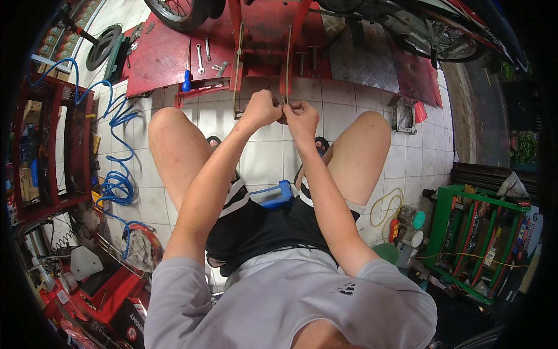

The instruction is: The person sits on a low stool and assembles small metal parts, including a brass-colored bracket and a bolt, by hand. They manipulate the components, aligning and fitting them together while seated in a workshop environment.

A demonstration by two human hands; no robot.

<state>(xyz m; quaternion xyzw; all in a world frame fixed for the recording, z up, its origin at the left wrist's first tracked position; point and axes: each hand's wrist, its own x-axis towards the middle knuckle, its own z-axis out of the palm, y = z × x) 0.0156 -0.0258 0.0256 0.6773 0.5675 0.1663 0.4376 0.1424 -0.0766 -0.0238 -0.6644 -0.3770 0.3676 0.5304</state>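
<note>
My left hand (263,109) and my right hand (301,121) meet close together between my knees, just beyond the near edge of a red platform (157,64). Both are closed, with fingers pinched around something small that they mostly hide. A thin brass-coloured strip or rod (288,64) runs down a red upright frame (237,26) and ends near my fingertips. Whether I grip its end or a separate small piece, I cannot tell. To the left, two wrenches (200,60) and a blue-handled screwdriver (186,81) lie on the platform.
A motorcycle wheel (183,13) and motorcycle bodywork (418,32) stand over the platform. A coiled blue air hose (118,187) lies left on the tiles, beside a red shelf (52,200). Right are a green rack (450,232) and jars (411,218). A blue stool (279,195) shows beneath me.
</note>
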